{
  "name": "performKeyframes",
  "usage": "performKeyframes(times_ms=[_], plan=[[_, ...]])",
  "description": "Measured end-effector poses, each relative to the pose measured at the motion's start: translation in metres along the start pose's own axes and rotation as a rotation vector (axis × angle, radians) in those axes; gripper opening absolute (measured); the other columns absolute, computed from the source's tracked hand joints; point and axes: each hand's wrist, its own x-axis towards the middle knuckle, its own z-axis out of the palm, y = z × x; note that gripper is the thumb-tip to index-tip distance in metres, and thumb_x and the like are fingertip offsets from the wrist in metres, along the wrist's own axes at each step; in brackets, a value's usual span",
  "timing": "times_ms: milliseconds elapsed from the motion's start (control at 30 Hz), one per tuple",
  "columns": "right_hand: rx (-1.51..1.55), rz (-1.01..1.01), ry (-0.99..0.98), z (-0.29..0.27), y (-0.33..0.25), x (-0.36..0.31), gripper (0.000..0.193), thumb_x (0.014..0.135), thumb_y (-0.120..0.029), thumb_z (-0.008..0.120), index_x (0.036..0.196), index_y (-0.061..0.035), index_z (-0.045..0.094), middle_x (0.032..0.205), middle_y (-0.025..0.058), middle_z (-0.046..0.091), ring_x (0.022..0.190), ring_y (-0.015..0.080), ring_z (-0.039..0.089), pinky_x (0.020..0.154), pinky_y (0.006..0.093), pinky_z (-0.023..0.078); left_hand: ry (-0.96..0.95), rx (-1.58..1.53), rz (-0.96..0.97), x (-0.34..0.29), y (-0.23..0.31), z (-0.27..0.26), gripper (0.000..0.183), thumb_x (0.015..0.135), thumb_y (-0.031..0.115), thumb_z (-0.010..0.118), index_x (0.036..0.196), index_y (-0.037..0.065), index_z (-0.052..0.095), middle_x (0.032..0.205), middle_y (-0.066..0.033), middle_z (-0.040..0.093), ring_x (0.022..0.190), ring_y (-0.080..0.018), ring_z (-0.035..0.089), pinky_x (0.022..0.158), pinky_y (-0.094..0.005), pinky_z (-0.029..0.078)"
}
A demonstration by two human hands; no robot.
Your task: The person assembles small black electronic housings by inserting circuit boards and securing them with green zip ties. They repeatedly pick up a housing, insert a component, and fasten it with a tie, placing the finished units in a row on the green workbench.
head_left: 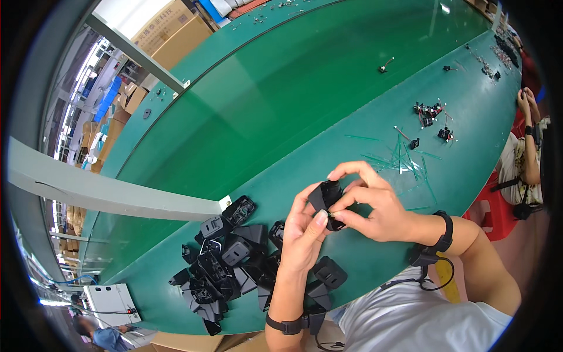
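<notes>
- Closest to the camera is the person's pale shirt (410,311), with both forearms reaching over a green table (363,264).
- One black housing (325,193) is held above the table, between the two hands: matte, angular and hollow, with a sloping outer wall and a dark cavity.
- Left hand (302,240): fingers curled behind the housing, thumb pressed in front, holding it firmly.
- Right hand (375,214): thumb and index fingertip almost meet at the housing's lower part. A tiny greenish bit shows there; whether they pinch it or the housing's edge, I cannot tell.
- Wrist straps number two, both black: one on the left wrist (287,326), one on the right (446,232).
- More black housings lie in a pile (236,251) beside the left forearm, overlapping too much for an exact count; at least two show slotted faces.
- Thin green strips (402,158) lie scattered beyond the right hand, crossing one another, too tangled to count.
- Small wired parts: one alone (383,68) on the far green strip, one (414,144) beside the thin strips, others bunched in a cluster (428,113).
- One red stool (498,208) stands at right, near another seated person (531,146).
- Dark printed characters mark a cardboard box (164,29) at upper left.
</notes>
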Motion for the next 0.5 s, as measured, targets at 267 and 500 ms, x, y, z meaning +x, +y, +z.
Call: performKeyframes(times_ms=[267,500], plan=[[-0.078,-0.114,-0.155,-0.007,-0.001,0.007,0.016,0.079,-0.009,0.078,0.095,-0.0069,0.075,0.147,0.0142,0.049,0.126,0.0357,0.052,0.09,0.0402,0.054,0.095,0.028,0.071,-0.001,0.006,0.003,0.052,0.097,0.014,0.063,0.141,0.0,0.039,0.125,-0.0175,0.061,0.108,-0.0272,0.068,0.089,-0.0433,0.061],[0.015,-0.008,-0.252,-0.005,0.005,0.005,0.025,0.077,-0.014,0.083,0.101,-0.006,0.078,0.151,0.0178,0.047,0.134,0.0403,0.05,0.095,0.043,0.054,0.178,0.149,0.097,-0.004,0.005,0.004,0.046,0.096,0.008,0.066,0.136,0.002,0.044,0.124,-0.0149,0.06,0.102,-0.0206,0.068,0.08,-0.0368,0.063]])
